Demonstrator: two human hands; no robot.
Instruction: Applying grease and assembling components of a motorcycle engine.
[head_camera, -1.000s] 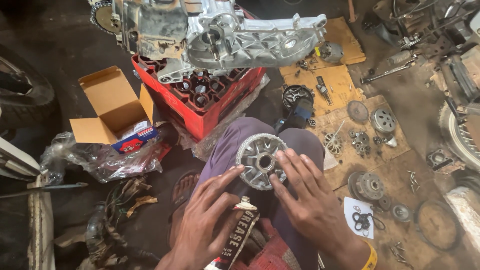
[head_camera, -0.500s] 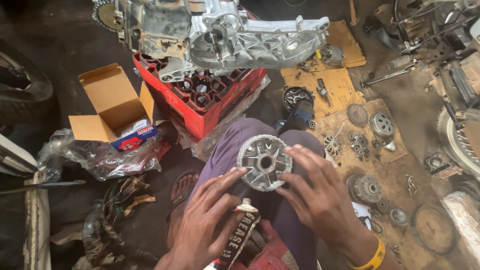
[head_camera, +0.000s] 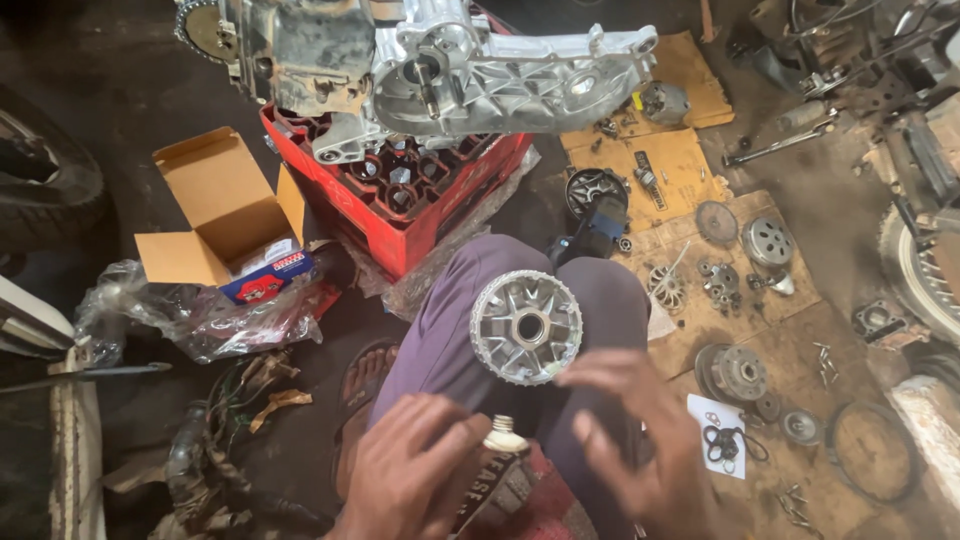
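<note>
Your left hand is closing around a squeezed grease tube with a white threaded nozzle, its cap off, the grip clamped on the tube's neck just below your knee. Keep the nozzle pointing up and away from your trousers while you are holding it, since an open tube this soft is likely to ooze under a tight squeeze.

The round silver ribbed metal pulley disc with a toothed rim is resting on your purple-clad thigh, tilted toward you, with neither hand on it. It looks free to slide, so you are better off steadying its rim before you bring the nozzle near the centre bore.

Your right hand is hovering just below and right of the disc, blurred, fingers spread apart and holding nothing.

You are sitting low on a dark, oily workshop floor. Going left to right: a black tyre, an open brown cardboard box beside crumpled clear plastic wrap, a red plastic crate carrying a grey cast engine casing, then flattened cardboard sheets strewn with small gears, bolts and 1 black rubber belt.
</note>
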